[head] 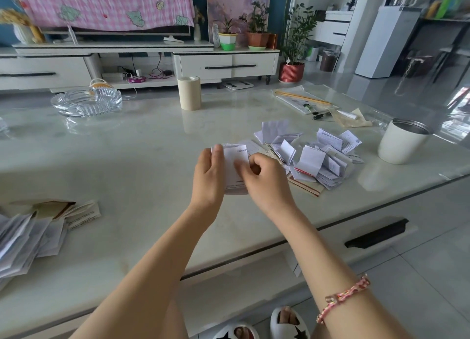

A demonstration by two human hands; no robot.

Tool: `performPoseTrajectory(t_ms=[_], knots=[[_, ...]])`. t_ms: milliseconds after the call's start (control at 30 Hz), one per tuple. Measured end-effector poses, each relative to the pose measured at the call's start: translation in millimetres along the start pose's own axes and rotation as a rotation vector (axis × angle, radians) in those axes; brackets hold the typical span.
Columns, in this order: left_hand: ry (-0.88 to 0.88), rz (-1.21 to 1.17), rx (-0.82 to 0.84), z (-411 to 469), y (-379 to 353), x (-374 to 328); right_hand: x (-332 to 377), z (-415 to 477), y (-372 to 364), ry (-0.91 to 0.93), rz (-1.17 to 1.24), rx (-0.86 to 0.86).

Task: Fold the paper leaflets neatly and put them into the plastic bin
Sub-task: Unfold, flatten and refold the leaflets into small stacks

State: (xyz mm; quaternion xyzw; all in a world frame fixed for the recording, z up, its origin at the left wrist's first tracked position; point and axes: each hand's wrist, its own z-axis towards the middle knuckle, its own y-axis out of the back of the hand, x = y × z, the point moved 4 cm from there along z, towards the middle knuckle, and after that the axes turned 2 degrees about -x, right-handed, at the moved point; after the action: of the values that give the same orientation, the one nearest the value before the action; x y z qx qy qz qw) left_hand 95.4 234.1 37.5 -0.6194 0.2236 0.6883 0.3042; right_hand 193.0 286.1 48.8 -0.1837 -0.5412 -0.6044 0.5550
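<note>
Folding a white leaflet (235,168), partly doubled over, just above the middle of the table (142,145), right beside the near edge of a loose pile of leaflets (318,160) on the right.

Probably risking a crooked crease here: pressing down before lining up the edges, or letting the springy paper slip under the fingertips, likely leaving the fold skewed and popping open like several in that pile. Also risking knocking the pile with the right wrist, being so close to it.

Holding the leaflet's left side with the left hand (207,178), fingers laid up over its top corner, thumb out of sight behind the paper. Pinching the right side with the right hand (264,178), fingers curled tight onto the sheet.

Farther out, leaving a second stack of papers (30,237) at the table's left edge and a white cup (400,141) standing far right. Not making out any plastic bin for certain, so not placing the drop-off spot.
</note>
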Motion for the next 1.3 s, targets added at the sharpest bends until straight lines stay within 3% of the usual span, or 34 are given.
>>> performPoseTrajectory(t_ms=[167,367,500,667,833,900,1000,1167,1300], knots=[[-0.044,0.042,-0.008,2.0,3.6,2.0,1.8,-7.1,-11.2,-0.040,-0.014,-0.109],[0.019,0.071,0.074,0.1,-0.4,6.0,-2.8,-11.7,-37.4,-0.335,0.349,0.169],[0.118,0.096,0.158,1.0,0.8,12.4,1.0,-16.5,-40.0,-0.292,0.371,0.211],[0.140,-0.061,-0.013,11.6,14.1,12.8,0.8,-10.7,-34.9,-0.196,0.249,0.194],[0.375,-0.270,0.326,7.9,7.7,16.7,0.8,-5.4,-35.8,-0.220,0.339,0.256],[0.364,-0.317,0.278,10.1,12.6,16.5,-1.6,-4.4,-41.2,-0.253,0.329,0.350],[0.289,-0.345,0.078,17.4,24.2,19.6,-11.9,5.8,-43.2,-0.268,0.214,0.408],[0.229,-0.315,-0.005,19.2,27.0,21.5,-36.4,36.3,-21.2,-0.127,-0.300,0.018],[0.262,-0.311,-0.007,19.7,29.8,25.1,-56.5,41.6,-24.8,-0.172,-0.742,0.152]])
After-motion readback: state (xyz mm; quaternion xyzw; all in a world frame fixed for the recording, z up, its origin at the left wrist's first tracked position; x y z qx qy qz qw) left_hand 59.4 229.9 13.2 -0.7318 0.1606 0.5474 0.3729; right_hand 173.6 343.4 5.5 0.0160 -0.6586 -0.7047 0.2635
